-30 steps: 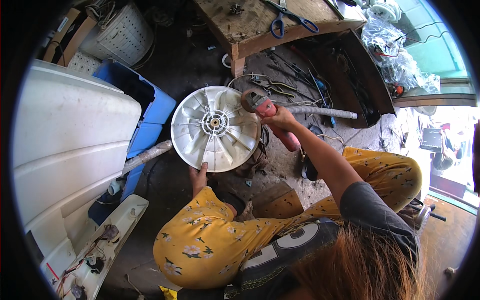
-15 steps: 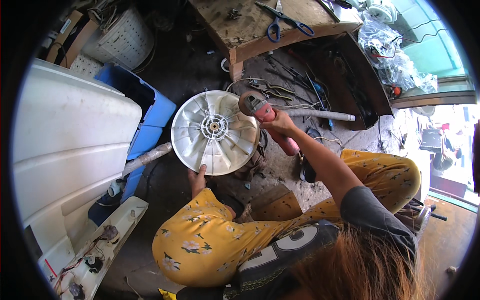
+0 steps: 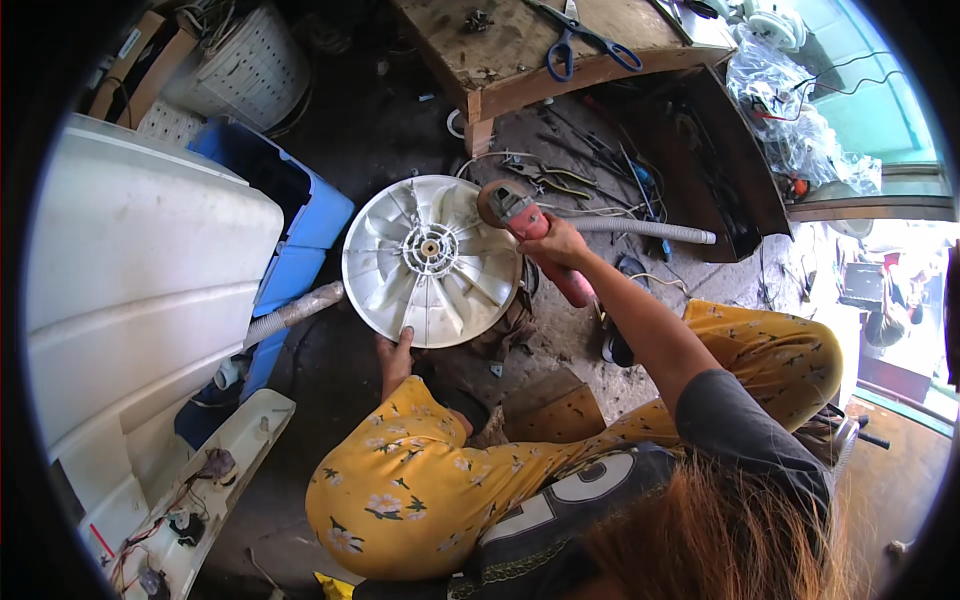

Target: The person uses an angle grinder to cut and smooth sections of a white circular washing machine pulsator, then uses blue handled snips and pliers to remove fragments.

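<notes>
A round white plastic washing machine pulsator (image 3: 432,305), with raised ribs and a brass-coloured hub, is tilted up in front of me. My left hand (image 3: 395,360) grips its near rim, the thumb on the upper face and the other fingers mostly hidden beneath. In my right hand (image 3: 556,247) is a red angle grinder (image 3: 535,225), my fingers wrapped round its body. The grinder's brown disc (image 3: 492,203) is at the pulsator's right upper edge; whether they touch I cannot tell.
To the left stand a white appliance panel (image 3: 150,250) and a blue bin (image 3: 325,205). A wooden bench (image 3: 500,60) with blue-handled scissors (image 3: 562,55) is ahead. Pliers (image 3: 545,178), cables, a grey hose (image 3: 650,231) and a dark toolbox (image 3: 745,190) lie to the right.
The view has shifted slightly, so the bench and toolbox appear a little further right. Both hands keep their holds, and the grinder stays at the pulsator's edge.
</notes>
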The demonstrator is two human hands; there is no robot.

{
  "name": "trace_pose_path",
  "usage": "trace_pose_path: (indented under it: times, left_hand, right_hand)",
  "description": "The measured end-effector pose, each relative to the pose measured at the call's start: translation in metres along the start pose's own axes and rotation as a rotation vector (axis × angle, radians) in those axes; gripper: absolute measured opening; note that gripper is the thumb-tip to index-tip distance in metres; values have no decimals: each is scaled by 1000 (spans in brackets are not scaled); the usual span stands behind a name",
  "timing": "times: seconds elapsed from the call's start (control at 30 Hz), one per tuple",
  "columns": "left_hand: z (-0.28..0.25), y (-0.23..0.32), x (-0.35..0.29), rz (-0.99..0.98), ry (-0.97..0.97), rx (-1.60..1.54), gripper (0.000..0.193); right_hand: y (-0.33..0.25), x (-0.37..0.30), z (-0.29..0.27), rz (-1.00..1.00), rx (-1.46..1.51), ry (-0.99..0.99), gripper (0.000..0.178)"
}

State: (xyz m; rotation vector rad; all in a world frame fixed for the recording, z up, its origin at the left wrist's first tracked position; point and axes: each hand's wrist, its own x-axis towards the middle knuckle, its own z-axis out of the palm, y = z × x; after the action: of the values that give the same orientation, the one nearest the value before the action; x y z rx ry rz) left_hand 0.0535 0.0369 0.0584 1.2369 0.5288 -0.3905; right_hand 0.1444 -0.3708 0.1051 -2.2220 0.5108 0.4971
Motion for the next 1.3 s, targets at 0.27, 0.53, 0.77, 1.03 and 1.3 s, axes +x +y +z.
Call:
trace_pose_path:
  times: [0.27,0.53,0.77,1.03,1.3]
  left_hand:
    - [-4,2,-4,6,21,16,57]
    - [-2,0,-3,1,51,27,58]
    - [0,-13,9,16,62,27,58]
    - [-17,-31,16,15,63,68,53]
    - [-31,-49,29,120,37,101,56]
  right_hand:
    - [8,7,1,17,36,-1,97]
    - [-6,12,-6,11,18,73,82]
    - [-5,-3,-17,-53,91,37,95]
    - [-29,-19,-2,-26,-8,-64,92]
    - [-17,-9,-20,44,-82,32,92]
